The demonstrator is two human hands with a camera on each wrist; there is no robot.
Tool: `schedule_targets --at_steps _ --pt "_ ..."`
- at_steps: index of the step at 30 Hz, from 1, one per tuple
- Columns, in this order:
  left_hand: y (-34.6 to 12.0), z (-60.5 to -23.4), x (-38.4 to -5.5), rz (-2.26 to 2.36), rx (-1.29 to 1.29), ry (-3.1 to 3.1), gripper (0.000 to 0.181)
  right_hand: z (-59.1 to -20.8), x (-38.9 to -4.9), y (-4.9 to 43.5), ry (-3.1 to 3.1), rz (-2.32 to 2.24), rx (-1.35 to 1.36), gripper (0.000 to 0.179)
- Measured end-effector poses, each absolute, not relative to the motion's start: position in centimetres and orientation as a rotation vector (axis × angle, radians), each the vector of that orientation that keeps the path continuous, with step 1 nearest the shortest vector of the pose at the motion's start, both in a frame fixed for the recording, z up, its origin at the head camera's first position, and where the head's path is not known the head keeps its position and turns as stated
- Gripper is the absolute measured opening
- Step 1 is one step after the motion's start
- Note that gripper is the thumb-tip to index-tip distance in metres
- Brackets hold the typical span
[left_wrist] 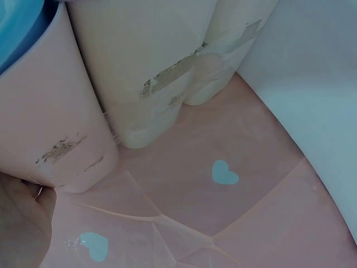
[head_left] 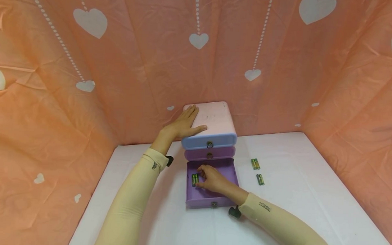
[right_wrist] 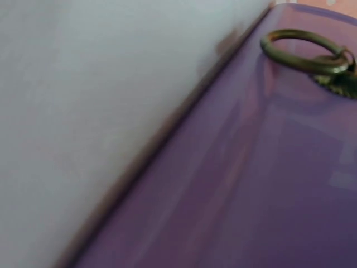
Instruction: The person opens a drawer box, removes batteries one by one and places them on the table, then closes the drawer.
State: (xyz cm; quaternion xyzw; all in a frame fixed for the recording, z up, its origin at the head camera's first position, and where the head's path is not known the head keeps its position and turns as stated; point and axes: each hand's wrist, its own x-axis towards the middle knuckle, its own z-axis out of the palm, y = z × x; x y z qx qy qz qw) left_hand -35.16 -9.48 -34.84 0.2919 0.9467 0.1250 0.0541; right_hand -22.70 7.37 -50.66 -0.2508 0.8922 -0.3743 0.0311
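A small drawer cabinet with a pale pink top stands against the back cloth. My left hand rests flat on its top left side, fingers spread. Below the blue drawer and a shut purple drawer, the lowest purple drawer is pulled out. Inside it, my right hand hovers with finger and thumb apart beside a pair of green batteries. The thumb tip is close to them; contact is unclear. The right wrist view shows the drawer front and its ring pull.
Two more pairs of batteries, one green and gold and one green, lie on the white table right of the cabinet. Orange cloth with white hearts encloses the back and sides.
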Motion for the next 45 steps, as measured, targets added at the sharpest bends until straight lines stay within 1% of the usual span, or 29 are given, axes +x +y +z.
schedule_targets --at_steps 10,31,45 --pt "-9.57 -34.91 -34.93 0.389 0.883 2.873 0.106 -51.11 -22.66 7.33 2.775 -1.139 -0.833 0.048" --pt "-9.59 -34.62 -34.71 0.384 0.897 2.874 0.104 -51.28 -22.84 7.12 2.796 -1.075 -0.85 0.051" --pt "-9.42 -34.64 -34.92 0.392 0.889 2.878 0.105 -51.19 -22.94 7.07 2.82 -1.022 -0.86 0.048"
